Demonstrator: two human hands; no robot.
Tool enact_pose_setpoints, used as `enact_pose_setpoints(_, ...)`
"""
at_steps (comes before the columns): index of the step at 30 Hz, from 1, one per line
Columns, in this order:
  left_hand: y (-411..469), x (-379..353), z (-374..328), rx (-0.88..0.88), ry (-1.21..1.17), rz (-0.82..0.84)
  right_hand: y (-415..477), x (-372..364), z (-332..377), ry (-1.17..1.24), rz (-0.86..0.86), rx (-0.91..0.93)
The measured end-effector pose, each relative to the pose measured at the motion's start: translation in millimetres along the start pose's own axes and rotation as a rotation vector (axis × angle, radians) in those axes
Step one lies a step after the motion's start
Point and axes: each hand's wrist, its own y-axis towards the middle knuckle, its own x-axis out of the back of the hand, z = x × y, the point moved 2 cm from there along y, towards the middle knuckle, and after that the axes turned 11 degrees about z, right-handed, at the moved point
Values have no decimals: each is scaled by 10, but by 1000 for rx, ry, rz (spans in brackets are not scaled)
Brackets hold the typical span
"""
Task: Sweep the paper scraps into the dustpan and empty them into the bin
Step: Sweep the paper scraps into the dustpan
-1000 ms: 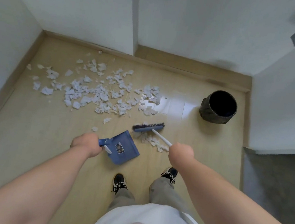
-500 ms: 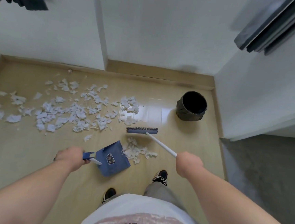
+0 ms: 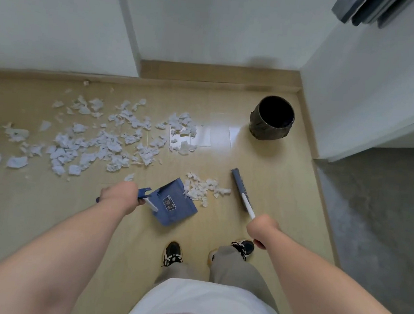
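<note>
Swung round since half a second ago, the blue-bristled brush head [image 3: 239,184] on its white handle now lies lengthwise to the right of a small heap of white paper scraps [image 3: 203,187] instead of behind it. That heap sits on the pale wooden floor [image 3: 274,177] between the brush and the open mouth of the blue plastic dustpan [image 3: 173,205], touching the pan's front edge. In the left hand [image 3: 121,195], the grip is closed around the dustpan's handle; in the right hand [image 3: 261,228], the grip is wrapped around the white broom stick. Many more torn scraps [image 3: 97,139] lie spread across the floor to the left. A round black bin [image 3: 272,118] stands upright near the far right corner, well apart from the pan.
</note>
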Motion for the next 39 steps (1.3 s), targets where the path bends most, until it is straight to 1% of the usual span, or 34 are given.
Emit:
enact_pose_setpoints(4, 2, -21, -35, 43, -15, -14, 19, -189, 41, -63, 105, 1)
enact_pose_setpoints(7, -27, -22, -71, 79, 3, -24, -35, -272, 58, -86, 123, 7)
enact_pose_setpoints(11, -35, -8, -77, 92, 0, -30, -189, -254, 98, -126, 213, 138)
enact_pose_setpoints(14, -55, 5, -57, 83, -20, -32, -345, -190, 116, -217, 225, 129)
enact_pose_setpoints(16, -85, 10, -48, 78, -27, -38, -464, -146, 132, -210, 248, 121)
enact_pose_setpoints(18, -100, 7, -44, 71, -29, -44, -590, -90, 160, -152, 261, 134)
enact_pose_setpoints(21, -140, -29, -26, 77, -26, -59, -718, -16, 210, -27, 223, 131)
enact_pose_setpoints(25, -247, -66, 16, 63, -49, -79, -696, 15, 351, 4, 148, 137)
enact_pose_setpoints(30, -467, -239, 69, 21, -48, -115, -564, -27, 659, -134, 40, 169)
enact_pose_setpoints(32, -559, -367, 120, 27, -79, -122, -481, -101, 795, -154, 22, 168)
enact_pose_setpoints(35, -668, -552, 285, 81, -132, -144, -353, -249, 968, -270, 1, 158)
enact_pose_setpoints(39, -792, -756, 520, 120, -152, -134, -292, -380, 1152, -381, -8, 195)
